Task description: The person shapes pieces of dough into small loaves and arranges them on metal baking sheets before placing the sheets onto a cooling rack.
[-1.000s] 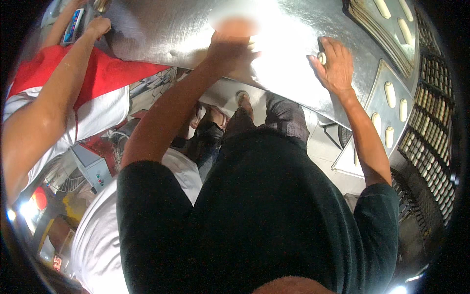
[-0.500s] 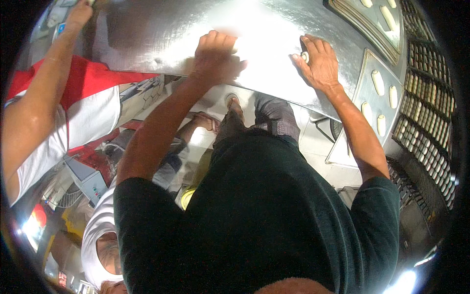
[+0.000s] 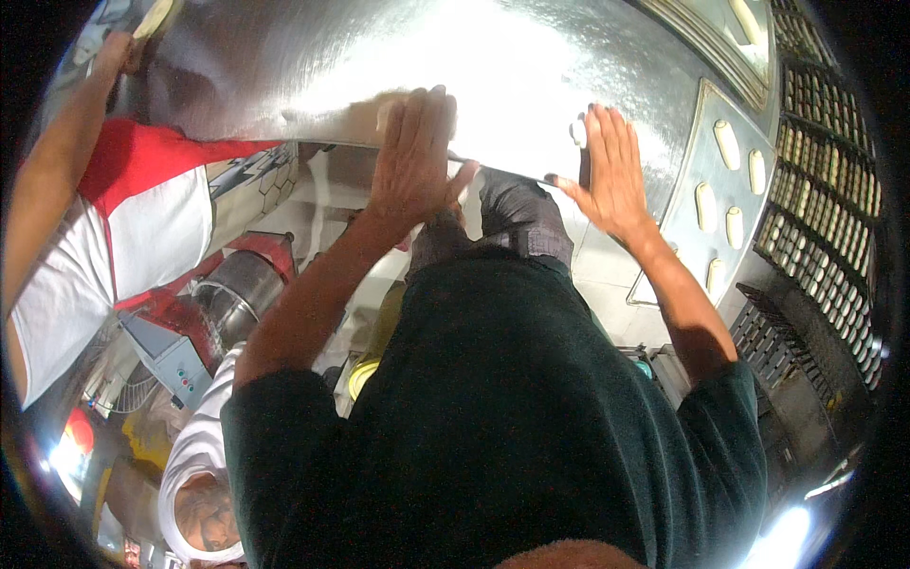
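Note:
My left hand lies flat, palm down, on the shiny steel table close to its near edge, fingers stretched out; a pale bit of dough shows at its left side. My right hand is also flat on the table with fingers spread. A small pale dough piece sits against its index finger. Neither hand grips anything.
A metal tray with several pale dough rolls stands to the right of my right hand. Beyond it is a rack of filled trays. On the left a co-worker in a red and white shirt reaches onto the table's far corner.
Both my hands have slid back across the table toward its near edge, staying flat. The co-worker's arm on the left stays stretched toward the far corner.

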### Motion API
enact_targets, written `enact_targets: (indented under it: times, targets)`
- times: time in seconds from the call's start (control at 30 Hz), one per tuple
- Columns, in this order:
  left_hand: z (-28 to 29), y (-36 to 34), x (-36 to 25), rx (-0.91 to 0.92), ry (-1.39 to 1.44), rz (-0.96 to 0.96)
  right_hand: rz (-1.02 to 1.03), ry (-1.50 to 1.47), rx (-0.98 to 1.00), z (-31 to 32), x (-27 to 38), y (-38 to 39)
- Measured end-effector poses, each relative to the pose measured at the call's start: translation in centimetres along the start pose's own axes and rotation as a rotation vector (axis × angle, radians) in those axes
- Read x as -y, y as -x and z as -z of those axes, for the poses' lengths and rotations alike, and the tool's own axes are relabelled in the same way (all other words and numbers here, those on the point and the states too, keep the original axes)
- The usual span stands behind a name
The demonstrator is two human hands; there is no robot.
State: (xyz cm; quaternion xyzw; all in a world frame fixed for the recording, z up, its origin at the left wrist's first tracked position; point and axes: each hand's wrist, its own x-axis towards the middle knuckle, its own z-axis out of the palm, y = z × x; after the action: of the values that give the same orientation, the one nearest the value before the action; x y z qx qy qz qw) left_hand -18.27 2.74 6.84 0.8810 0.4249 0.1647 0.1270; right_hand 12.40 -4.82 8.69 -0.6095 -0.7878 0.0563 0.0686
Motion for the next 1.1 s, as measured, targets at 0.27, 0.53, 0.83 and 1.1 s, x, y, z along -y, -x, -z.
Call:
enact_targets:
  times: [0.27, 0.53, 0.83, 1.1]
  targets:
    - [-1.5, -14.9, 5.5, -0.251, -0.277, -0.011, -0.212, -0.055, -0.118, -1.8, -3.9, -19.2]
    - [-1.8, -0.7, -0.6, 0.162, -0.006, -0.010, -0.089, -0.123, 0.222, -1.6, 1.1, -0.7]
    - [1.2, -13.7, 2.6, 0.356, -0.181, 0.073, 0.144, -0.025, 0.423, 1.4, -5.6, -12.2]
    - [7.9, -13.0, 2.1, 0.604, 0.234, 0.298, -0.400, -0.605, 0.007, 11.9, -17.4, -20.4]
